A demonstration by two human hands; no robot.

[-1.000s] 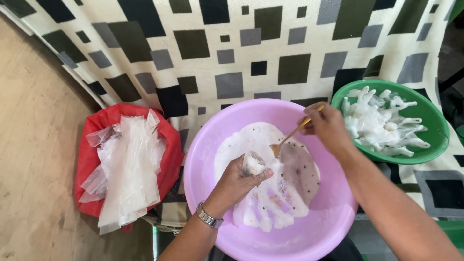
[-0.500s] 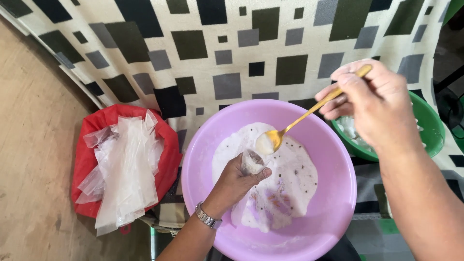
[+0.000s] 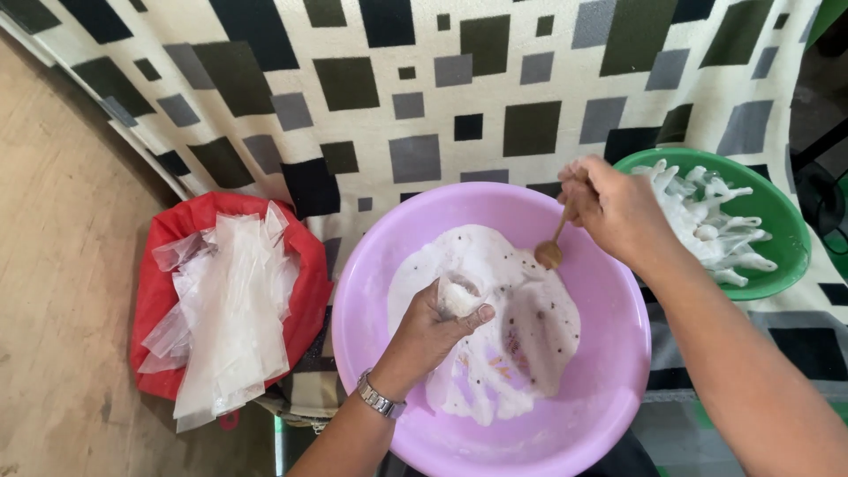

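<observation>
Spoon (image 3: pixel 549 253) dips from right hand (image 3: pixel 618 212); left hand (image 3: pixel 437 322) pinches pouch (image 3: pixel 458 296).

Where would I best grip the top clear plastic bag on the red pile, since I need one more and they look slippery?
Pinch the upper end of the top clear plastic bag, where its corners stick up free above the red plastic bag under the stack. Come from above on the right, the side nearest the left hand; the bags lie flat and overlapping elsewhere.
</observation>
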